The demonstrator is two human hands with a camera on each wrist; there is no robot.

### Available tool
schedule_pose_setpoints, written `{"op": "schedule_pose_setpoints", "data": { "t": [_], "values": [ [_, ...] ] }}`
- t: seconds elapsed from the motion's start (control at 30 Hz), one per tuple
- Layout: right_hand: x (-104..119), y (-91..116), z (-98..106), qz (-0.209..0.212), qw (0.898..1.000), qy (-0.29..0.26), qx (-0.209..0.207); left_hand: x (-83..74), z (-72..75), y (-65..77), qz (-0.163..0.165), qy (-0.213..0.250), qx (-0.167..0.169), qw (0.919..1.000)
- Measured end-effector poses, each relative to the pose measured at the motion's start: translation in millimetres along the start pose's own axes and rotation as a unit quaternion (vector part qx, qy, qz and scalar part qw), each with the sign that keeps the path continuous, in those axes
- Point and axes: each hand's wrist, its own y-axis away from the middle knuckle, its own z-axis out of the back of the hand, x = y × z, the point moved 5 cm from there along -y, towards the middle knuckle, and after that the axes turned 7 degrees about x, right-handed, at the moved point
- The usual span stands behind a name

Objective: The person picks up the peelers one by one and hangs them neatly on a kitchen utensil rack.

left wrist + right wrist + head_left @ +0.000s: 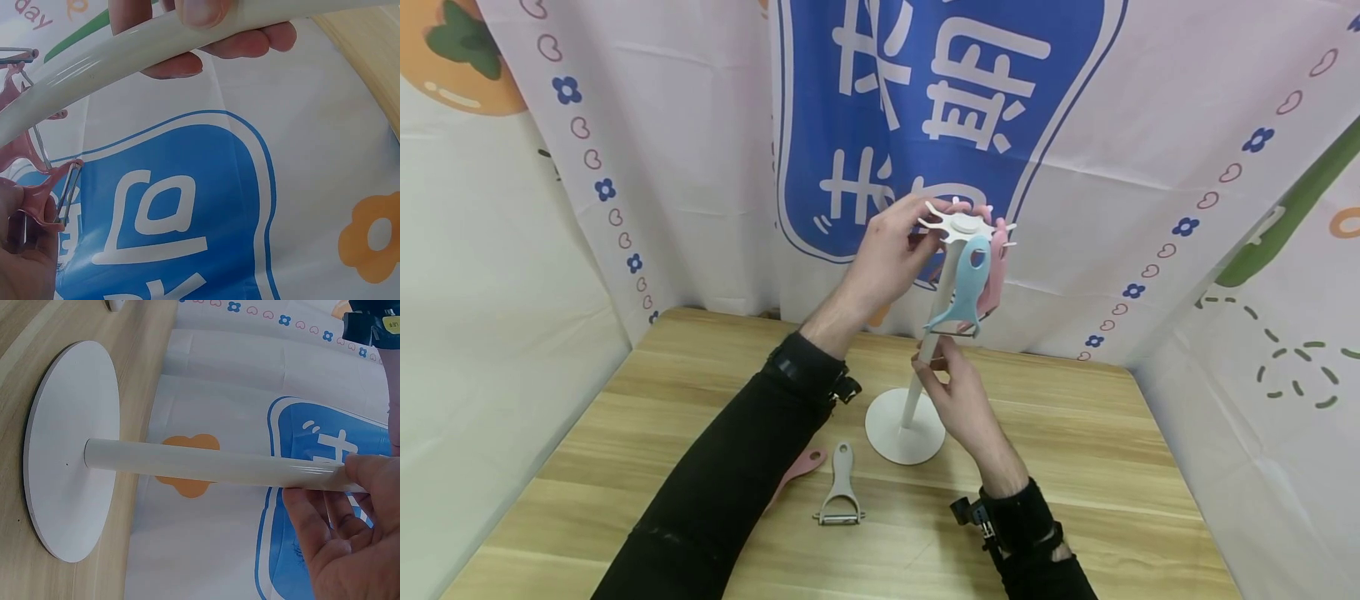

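Observation:
A white rotating rack with a hooked top [964, 225] rises on a slim pole [219, 464] from a round base [72, 456]. My left hand [891, 246] is at the hooks on the left, its fingers partly hidden behind the top. In the left wrist view this hand pinches a pink peeler [45, 195] near its blade end. My right hand [958, 396] grips the pole below the hanging peelers, with thumb and fingers on opposite sides. A light blue peeler [972, 279] hangs on the near side, beside another pink peeler [997, 271].
On the wooden table [1037, 467], left of the base, lie a grey peeler [842, 479] and a pink peeler [805, 462] partly covered by my left sleeve [715, 483]. A printed cloth [715, 208] hangs close behind the rack.

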Motion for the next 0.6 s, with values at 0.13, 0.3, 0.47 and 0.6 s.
{"op": "schedule_pose_setpoints", "data": {
  "t": [0.13,0.3,0.47,0.6],
  "values": [
    [0.3,-0.3,0.1,0.001,1.000,0.001,0.001,-0.2,-0.3,1.5,0.009,0.010,0.001,0.9999],
    [0.7,-0.5,0.3,0.002,1.000,0.001,0.001,0.3,-0.9,3.6,0.023,0.011,0.007,0.9997],
    [1.3,-0.2,0.6,0.002,1.000,0.002,0.001,1.1,-2.7,6.9,0.029,0.007,0.017,0.9994],
    [1.2,-0.2,0.8,0.004,1.000,0.002,0.002,2.2,-3.9,9.7,0.036,0.014,0.023,0.9990]
  ]
}}
